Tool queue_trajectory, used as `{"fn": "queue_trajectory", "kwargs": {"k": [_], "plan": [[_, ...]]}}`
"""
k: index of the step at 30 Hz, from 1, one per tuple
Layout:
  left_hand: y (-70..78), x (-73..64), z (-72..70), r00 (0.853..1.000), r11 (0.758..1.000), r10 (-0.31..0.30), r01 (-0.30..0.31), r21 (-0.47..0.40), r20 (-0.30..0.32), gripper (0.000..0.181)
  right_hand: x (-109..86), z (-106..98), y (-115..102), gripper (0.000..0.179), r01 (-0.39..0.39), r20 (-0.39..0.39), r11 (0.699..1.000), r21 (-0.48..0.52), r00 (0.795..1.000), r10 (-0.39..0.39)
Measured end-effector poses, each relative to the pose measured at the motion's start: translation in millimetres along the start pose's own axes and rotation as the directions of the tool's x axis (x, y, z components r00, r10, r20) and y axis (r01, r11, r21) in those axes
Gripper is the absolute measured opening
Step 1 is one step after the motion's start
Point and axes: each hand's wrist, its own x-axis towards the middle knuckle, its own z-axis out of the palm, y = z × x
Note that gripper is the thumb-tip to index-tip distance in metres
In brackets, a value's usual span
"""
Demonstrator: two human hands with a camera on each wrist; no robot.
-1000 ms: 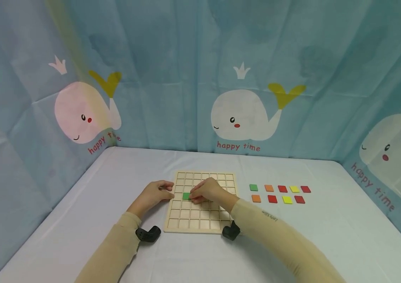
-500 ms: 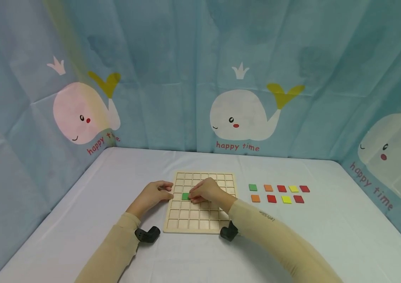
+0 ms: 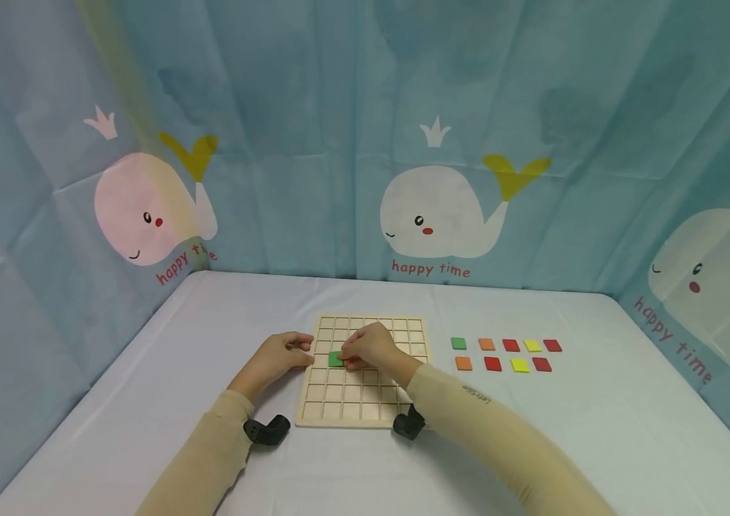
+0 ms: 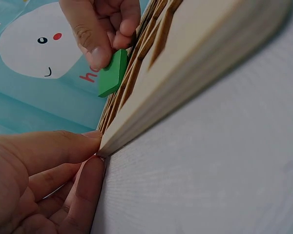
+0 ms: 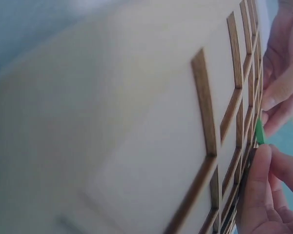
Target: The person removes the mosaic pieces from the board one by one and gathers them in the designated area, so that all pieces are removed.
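Observation:
In the head view a light wooden grid board (image 3: 342, 393) lies flat on the white table. My right hand (image 3: 374, 347) reaches over it and pinches a small green square tile (image 3: 335, 359) between thumb and fingers, in a left-side column. From the left wrist view, the green tile (image 4: 113, 73) looks tilted, with one edge close to the grid. My left hand (image 3: 276, 362) rests against the board's left edge, its thumb and fingertips touching the rim. Past the right fingers, only a green sliver of the tile (image 5: 260, 132) shows in the right wrist view.
To the right of the board lie another green tile (image 3: 458, 343) and two rows of orange, red and yellow tiles (image 3: 520, 365). Black wrist cameras (image 3: 268, 430) sit on both forearms. A blue whale-print curtain (image 3: 313, 143) hangs behind and beside the table.
The head view has shifted slightly. The green tile stays over nearly the same spot in my right fingers, now looking a little more tilted. My left hand keeps its place at the edge.

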Motion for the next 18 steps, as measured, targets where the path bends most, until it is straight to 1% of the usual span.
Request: {"fn": "queue_trajectory", "kwargs": {"k": [4,8,13,16,18], "plan": [[1.7,0.2,1.0,1.000,1.000,0.002,-0.002,0.003,0.005,0.051,-1.9,-5,1,0.007,0.009,-0.011,1.000,0.005,1.000,-0.009],[1.9,0.9,0.9,1.000,1.000,0.007,-0.007,-0.007,0.012,0.052,-6.2,-18,-1,0.008,-0.012,-0.026,1.000,-0.007,1.000,0.012],[0.8,0.1,-0.5,1.000,1.000,0.003,-0.002,-0.030,0.021,0.053,-14.2,-39,-2,0.010,-0.017,-0.031,0.999,-0.033,0.999,0.016],[0.3,-0.4,-0.5,1.000,1.000,-0.001,0.002,-0.030,0.027,0.052,-21.2,-56,1,0.012,-0.004,-0.028,0.999,-0.040,1.000,0.003],[0.6,-0.4,-0.3,1.000,0.999,-0.006,0.007,-0.032,0.026,0.052,-27.2,-69,3,0.014,-0.011,-0.040,0.999,-0.050,0.999,0.009]]}}
